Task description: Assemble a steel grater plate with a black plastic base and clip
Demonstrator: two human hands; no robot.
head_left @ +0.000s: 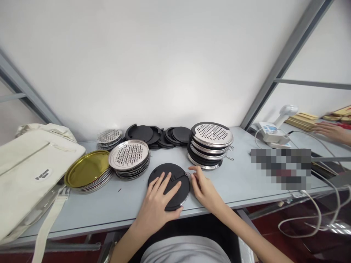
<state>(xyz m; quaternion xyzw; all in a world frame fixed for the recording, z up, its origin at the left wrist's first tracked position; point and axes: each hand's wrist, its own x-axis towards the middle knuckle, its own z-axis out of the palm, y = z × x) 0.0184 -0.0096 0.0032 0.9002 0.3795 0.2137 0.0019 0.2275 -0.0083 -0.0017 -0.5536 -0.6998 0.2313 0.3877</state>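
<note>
A black round disc [178, 191] with a metal rim showing at its edge lies on the table in front of me. My left hand [159, 197] rests on it with fingers spread flat over the top and the thumb at the near edge. At the disc's right side a small wire loop [188, 174] sticks out, and my right hand [201, 186] pinches its end between thumb and finger. Behind the disc, to the right, stands a stack of round graters with black backs [212, 135]; similar wire loops jut from its right side.
Left of the disc stand stacked grater plates [128, 156] and gold-coloured round lids [87, 170]. Smaller grater plates [109, 136] and loose black discs [140, 134] lie along the wall. A white bag [35, 175] fills the left end. Another person's hand [333, 132] is at far right.
</note>
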